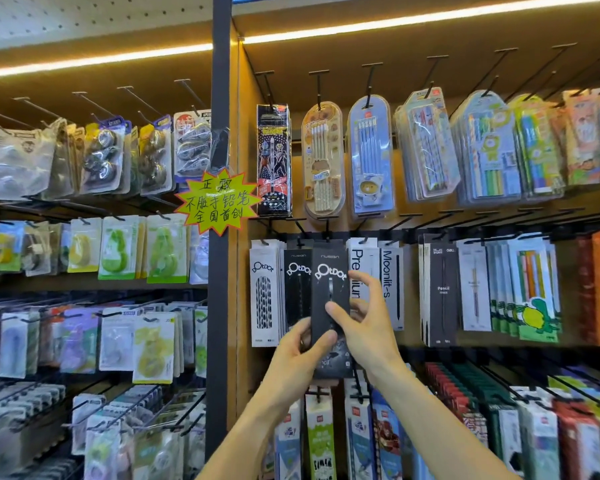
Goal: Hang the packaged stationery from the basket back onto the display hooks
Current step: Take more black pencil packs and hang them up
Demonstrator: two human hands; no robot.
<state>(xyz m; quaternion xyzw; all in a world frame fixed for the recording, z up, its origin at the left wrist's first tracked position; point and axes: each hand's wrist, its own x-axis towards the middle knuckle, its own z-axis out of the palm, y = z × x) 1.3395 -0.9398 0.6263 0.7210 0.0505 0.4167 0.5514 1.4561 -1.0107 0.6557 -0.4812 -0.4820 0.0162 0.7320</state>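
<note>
Head view, left to right. Far left of the frame: racks of correction tape packs, untouched. Centre left: a yellow starburst sign on the dividing post. Lower centre: left hand, thumb and fingers pinched on the lower left edge of the black DotDot pencil pack. Just right of it: right hand, fingers curled round the pack's right edge, thumb across its face. Pack top raised to the black display hook, hang hole apparently not yet threaded. Risks: hole missing the hook tip, pack slipping, neighbouring white DotDot pack knocked off. Basket not in view.
</note>
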